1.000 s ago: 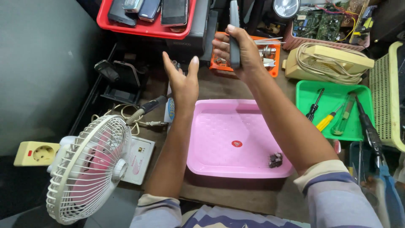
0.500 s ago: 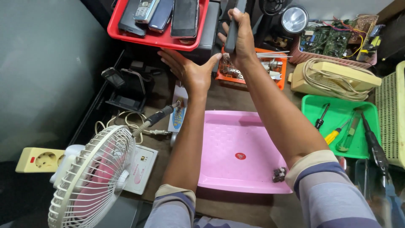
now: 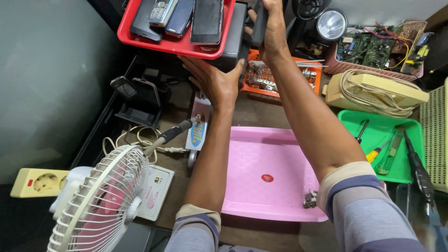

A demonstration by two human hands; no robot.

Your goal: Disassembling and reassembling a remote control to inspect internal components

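Note:
My left hand (image 3: pixel 213 83) reaches forward with its fingers spread, palm against a black box (image 3: pixel 234 35) under a red tray (image 3: pixel 170 45). The red tray carries several mobile phones (image 3: pixel 206 18). My right hand (image 3: pixel 274 32) is raised at the top centre and grips a slim dark phone (image 3: pixel 259 24) held upright, next to the black box. Both forearms stretch over a pink tray (image 3: pixel 266 163) that holds a small dark part (image 3: pixel 310 199) near its front right corner.
A green tray (image 3: pixel 350 122) with screwdrivers lies right. An orange tray (image 3: pixel 298 84) of metal parts, a beige telephone (image 3: pixel 373 93), a circuit board basket (image 3: pixel 373 46) and a lamp (image 3: pixel 331 23) stand behind. A white fan (image 3: pixel 95 203), a power strip (image 3: pixel 37 182) and a soldering iron (image 3: pixel 172 133) sit left.
Both hands have moved forward and up. My left hand went from open air to the black box under the red tray. My right hand lifted the dark phone higher.

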